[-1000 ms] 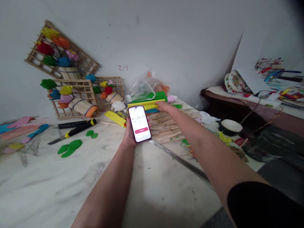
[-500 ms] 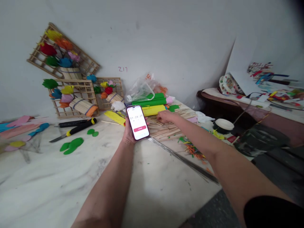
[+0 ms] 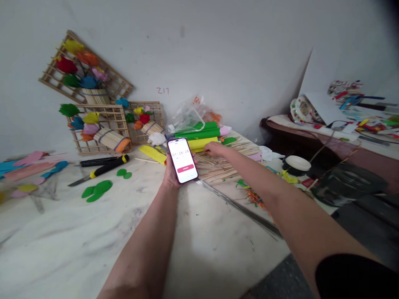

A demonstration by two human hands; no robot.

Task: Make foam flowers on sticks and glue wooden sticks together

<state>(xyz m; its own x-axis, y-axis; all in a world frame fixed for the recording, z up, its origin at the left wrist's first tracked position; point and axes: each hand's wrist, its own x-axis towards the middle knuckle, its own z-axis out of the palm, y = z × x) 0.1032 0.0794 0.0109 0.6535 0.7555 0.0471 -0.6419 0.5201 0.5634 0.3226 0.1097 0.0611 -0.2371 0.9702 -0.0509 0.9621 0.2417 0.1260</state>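
In the head view my left hand point(image 3: 171, 173) is closed round a smartphone point(image 3: 183, 161), held tilted with its lit screen facing me. The screen shows a timer and a red button. Beyond it to the right, my right hand point(image 3: 214, 149) reaches over a spread of thin wooden sticks point(image 3: 230, 166). Its fingers are curled together, and whether they pinch anything is hidden. A roll of yellow paper point(image 3: 199, 145) lies just behind that hand, with a green roll point(image 3: 198, 132) behind it. A bundle of metal wires point(image 3: 230, 202) runs from beneath the phone toward the table's right edge.
On the left are stick lattices with paper flowers point(image 3: 99, 128), a utility knife point(image 3: 106, 168) with its blade out, and green paper pieces point(image 3: 98, 190). Paper scraps point(image 3: 254, 195) lie under my right forearm. A bowl point(image 3: 296, 164) and dark container point(image 3: 346, 182) stand at right.
My right hand has shifted slightly left over the sticks. My left hand still holds the smartphone, and the whole view has swung slightly.
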